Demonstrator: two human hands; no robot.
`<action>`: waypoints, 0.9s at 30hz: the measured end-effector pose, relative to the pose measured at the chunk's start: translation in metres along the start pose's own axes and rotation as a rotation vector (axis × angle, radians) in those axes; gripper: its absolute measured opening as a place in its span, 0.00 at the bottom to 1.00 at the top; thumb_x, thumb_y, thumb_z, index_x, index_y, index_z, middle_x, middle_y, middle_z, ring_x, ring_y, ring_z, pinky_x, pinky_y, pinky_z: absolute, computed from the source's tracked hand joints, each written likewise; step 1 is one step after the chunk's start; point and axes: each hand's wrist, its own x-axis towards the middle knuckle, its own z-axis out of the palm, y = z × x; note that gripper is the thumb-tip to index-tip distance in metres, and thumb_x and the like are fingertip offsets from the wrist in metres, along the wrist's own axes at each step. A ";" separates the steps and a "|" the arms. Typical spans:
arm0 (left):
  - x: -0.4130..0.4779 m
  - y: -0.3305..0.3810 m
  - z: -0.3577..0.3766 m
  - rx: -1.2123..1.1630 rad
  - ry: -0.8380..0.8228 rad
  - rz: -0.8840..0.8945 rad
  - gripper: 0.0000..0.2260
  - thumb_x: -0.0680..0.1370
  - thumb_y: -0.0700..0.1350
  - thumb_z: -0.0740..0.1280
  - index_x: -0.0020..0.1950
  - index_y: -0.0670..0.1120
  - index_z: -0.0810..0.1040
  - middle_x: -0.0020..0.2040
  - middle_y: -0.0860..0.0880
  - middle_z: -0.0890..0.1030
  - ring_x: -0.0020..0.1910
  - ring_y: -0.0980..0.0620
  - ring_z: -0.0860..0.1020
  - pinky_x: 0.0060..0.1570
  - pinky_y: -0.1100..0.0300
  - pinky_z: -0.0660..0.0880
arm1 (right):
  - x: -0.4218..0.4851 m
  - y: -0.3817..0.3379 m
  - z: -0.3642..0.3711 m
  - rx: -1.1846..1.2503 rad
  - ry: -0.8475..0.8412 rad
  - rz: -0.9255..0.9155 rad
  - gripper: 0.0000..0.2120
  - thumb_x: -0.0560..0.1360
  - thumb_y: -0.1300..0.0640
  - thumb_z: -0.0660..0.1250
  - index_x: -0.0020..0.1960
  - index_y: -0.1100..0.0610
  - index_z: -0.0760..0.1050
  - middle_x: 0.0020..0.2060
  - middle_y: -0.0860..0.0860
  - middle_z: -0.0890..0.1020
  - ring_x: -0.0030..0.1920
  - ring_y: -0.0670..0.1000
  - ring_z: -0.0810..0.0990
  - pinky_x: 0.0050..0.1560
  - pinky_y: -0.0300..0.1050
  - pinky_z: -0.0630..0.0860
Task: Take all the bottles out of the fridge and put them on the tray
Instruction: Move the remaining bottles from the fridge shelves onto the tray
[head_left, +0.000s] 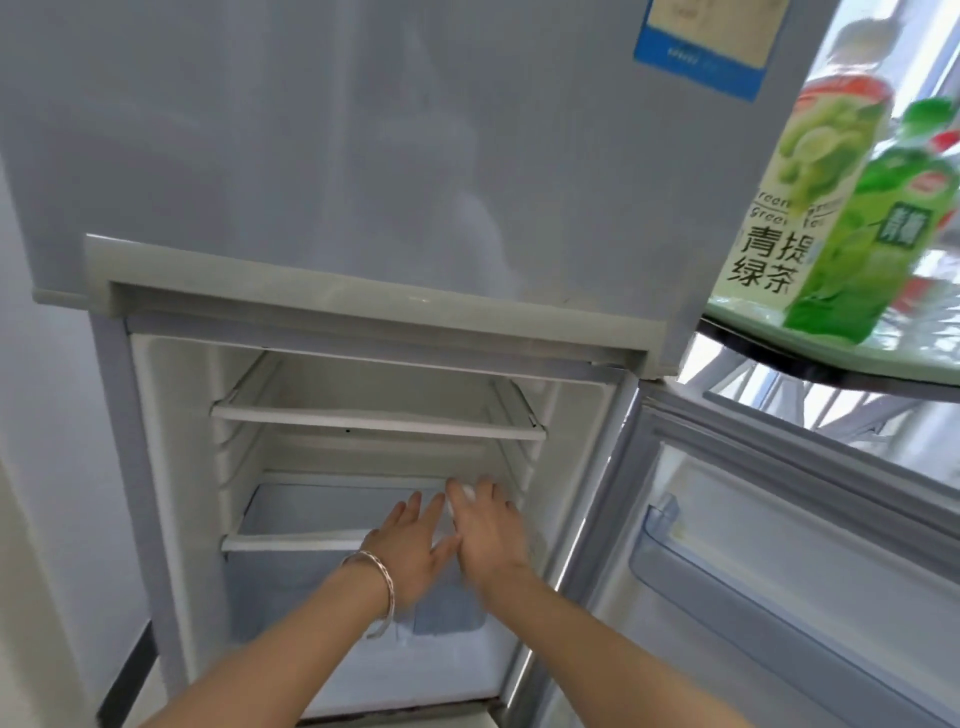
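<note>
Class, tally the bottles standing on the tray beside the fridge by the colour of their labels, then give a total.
Pale label, green grape tea bottle: 1
Dark green label bottle: 1
Total clearly visible on the tray: 2
Blurred red and white shapes behind may be more bottles; cannot tell.

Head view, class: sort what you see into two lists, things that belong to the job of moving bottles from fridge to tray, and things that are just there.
Belongs to the job:
fridge
shelves
tea bottle
green bottle
tray
left hand
right hand

Just there:
sticker
bracelet
wall
</note>
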 end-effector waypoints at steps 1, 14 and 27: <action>-0.002 0.003 -0.007 0.007 0.019 0.016 0.28 0.82 0.55 0.50 0.79 0.51 0.43 0.80 0.46 0.44 0.79 0.47 0.46 0.76 0.47 0.53 | 0.000 0.000 -0.012 -0.007 0.003 0.003 0.24 0.77 0.62 0.63 0.71 0.54 0.62 0.62 0.61 0.71 0.61 0.61 0.73 0.56 0.53 0.72; -0.062 0.073 -0.102 -0.194 0.109 0.366 0.12 0.68 0.46 0.73 0.43 0.57 0.72 0.40 0.55 0.80 0.43 0.55 0.80 0.46 0.65 0.76 | -0.078 -0.001 -0.203 0.178 0.009 -0.178 0.23 0.78 0.48 0.60 0.70 0.55 0.62 0.60 0.61 0.77 0.57 0.63 0.77 0.52 0.53 0.72; -0.122 0.231 -0.221 -0.269 0.293 0.673 0.04 0.75 0.52 0.68 0.44 0.54 0.77 0.39 0.57 0.79 0.40 0.55 0.78 0.38 0.64 0.71 | -0.150 0.077 -0.298 0.934 0.060 0.006 0.40 0.72 0.59 0.75 0.73 0.44 0.53 0.49 0.41 0.77 0.47 0.39 0.79 0.45 0.32 0.76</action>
